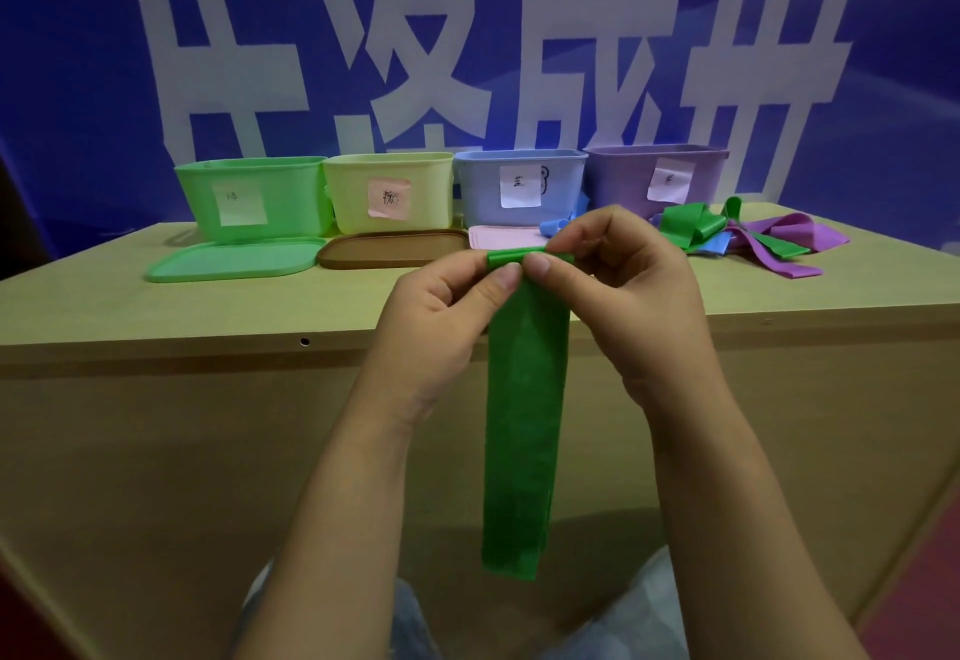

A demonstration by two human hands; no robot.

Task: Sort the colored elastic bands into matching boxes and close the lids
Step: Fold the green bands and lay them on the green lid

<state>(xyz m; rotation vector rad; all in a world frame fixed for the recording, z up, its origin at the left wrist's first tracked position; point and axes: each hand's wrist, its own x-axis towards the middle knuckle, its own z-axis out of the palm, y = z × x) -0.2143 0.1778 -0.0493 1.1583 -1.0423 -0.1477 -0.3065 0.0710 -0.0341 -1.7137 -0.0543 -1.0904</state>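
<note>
The person is holding a long flat green elastic band (519, 425) by its top end, in front of the near edge of the pale wooden table (156, 311); the left hand (441, 306) and the right hand (623, 285) are both pinching that top end between thumb and fingers, touching each other, and the rest of the band is hanging straight down past the table edge. It seems the top is being rolled or folded. To do this well, I think the roll should be kept tight and even across the width, because the loose tail can twist. The matching open green plastic box (254, 197) is standing at the far left of the row, with its green lid (228, 259) lying flat in front of it, so the way goes left and forward over the brown lid (389, 249). Beside it are standing the yellow box (389, 192), the light blue box (519, 186) and the purple box (649, 176). The pile of loose green, blue and purple bands (753, 238) is lying near the right edge, well apart from that path.
</note>
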